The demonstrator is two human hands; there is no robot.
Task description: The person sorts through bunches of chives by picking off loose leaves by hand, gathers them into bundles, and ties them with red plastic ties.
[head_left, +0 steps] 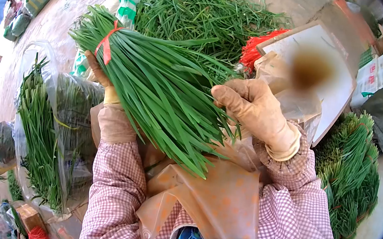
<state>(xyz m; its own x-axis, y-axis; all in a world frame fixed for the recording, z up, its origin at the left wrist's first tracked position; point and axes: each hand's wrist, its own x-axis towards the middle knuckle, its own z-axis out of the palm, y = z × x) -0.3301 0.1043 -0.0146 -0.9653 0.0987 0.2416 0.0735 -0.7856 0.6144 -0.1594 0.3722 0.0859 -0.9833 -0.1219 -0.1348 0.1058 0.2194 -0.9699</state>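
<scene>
A thick bunch of green garlic chives lies slantwise in front of me, its leaf tips fanned toward the lower right. Around its stem end runs a red tie. My left hand, in a worn glove, supports the bunch from beneath; most of its fingers are hidden by the leaves. At the leaf ends, my right hand is closed, its gloved thumb and fingers curled together in a pinch. Whatever lies between those fingertips is too hard to make out. A translucent brownish apron covers my lap below the bunch.
Loose chives form a large heap ahead. Red ties lie beside a white board at the right. Tied bunches are stacked at my right, and a clear plastic bag of chives stands left. A blurred brown spot covers part of the board.
</scene>
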